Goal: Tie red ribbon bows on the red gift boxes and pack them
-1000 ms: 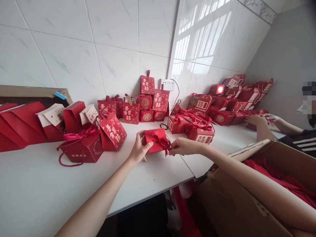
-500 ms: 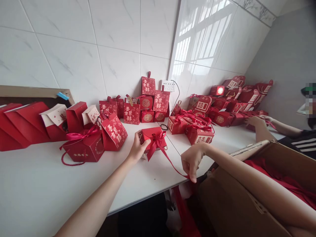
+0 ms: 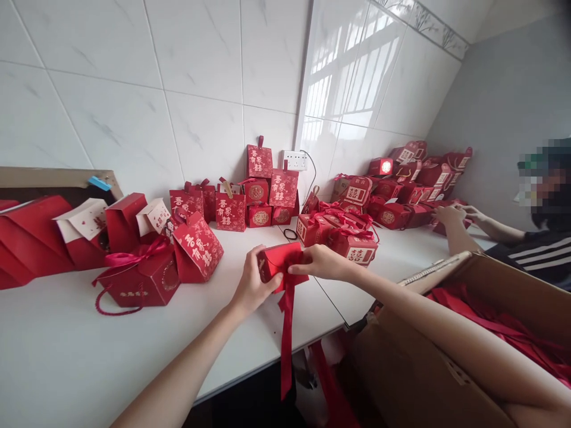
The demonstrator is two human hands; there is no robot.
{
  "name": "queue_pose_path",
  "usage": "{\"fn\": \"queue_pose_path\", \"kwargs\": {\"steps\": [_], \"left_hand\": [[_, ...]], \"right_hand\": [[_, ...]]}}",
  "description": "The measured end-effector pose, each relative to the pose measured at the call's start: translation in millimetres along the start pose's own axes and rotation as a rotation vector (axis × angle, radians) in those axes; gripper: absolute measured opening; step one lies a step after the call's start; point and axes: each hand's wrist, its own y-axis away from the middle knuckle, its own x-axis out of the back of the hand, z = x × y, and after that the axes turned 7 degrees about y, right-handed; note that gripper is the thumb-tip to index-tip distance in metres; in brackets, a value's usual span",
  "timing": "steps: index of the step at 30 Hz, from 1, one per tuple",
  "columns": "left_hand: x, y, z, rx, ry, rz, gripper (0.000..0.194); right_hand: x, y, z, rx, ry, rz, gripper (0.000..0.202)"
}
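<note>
1. At the table's near edge, a long tail of red ribbon (image 3: pixel 286 339) hangs down past the white table (image 3: pixel 241 348), probably because nothing pins its loose end.

2. To the right of that, also close in, stands an open cardboard carton (image 3: pixel 401 362) with more red material inside; the right forearm passes over it (perhaps it is kept there to be within easy reach).

3. Just beyond the edge, the left hand (image 3: pixel 255 282) grips the left side of a small red box (image 3: pixel 282 254), thumb on the near face and fingers around the far side. They are parted only by the box's bulk, a hold that looks meant to steady it. Whether the base rests on the table is hard to tell.

4. On that box's right, the right hand (image 3: pixel 319 263) has its fingers bent and drawn nearly closed on the ribbon at the box front. The fingertips partly hide the spot, so the exact pinch cannot be made out.

5. Farther left, a hexagonal box with a bow (image 3: pixel 149 285) stands beside a leaning printed box (image 3: pixel 198 249), likely set aside to leave working room.

6. Farther back on the right, ribboned boxes (image 3: pixel 359 254) sit bunched together.

7. Against the wall, stacked printed boxes (image 3: pixel 284 187) stand near a power strip (image 3: pixel 294 160); at far right, a co-worker's hands (image 3: pixel 450 215) are at another red box.
</note>
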Motion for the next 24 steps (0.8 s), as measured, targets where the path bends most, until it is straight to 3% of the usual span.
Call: {"fn": "queue_pose_path", "kwargs": {"steps": [3, 7, 12, 15, 21, 24], "left_hand": [[-0.9, -0.1, -1.0, -0.02, -0.031, -0.027, 0.067], [0.9, -4.3, 3.5, 0.1, 0.051, 0.017, 0.066], [3.0, -8.2, 9.9, 0.2, 0.153, 0.045, 0.058], [3.5, -9.5, 11.5, 0.22, 0.224, 0.016, 0.054], [8.4, -12.4, 15.9, 0.382, 0.327, -0.172, 0.049], [11.1, -12.7, 17.9, 0.4, 0.281, -0.146, 0.049]], "right_hand": [[-1.7, 1.0, 2.7, 0.052, -0.047, 0.031, 0.026], [-1.2, -0.4, 7.4, 0.082, -0.284, -0.028, 0.011], [2.3, -2.4, 12.1, -0.003, -0.721, -0.142, 0.017], [4.6, -1.6, 13.4, 0.016, -0.96, -0.144, 0.027], [9.4, -1.6, 8.7, 0.051, -1.362, -0.056, 0.039], [12.8, -4.3, 10.1, 0.006, -1.491, 0.149, 0.029]]}}
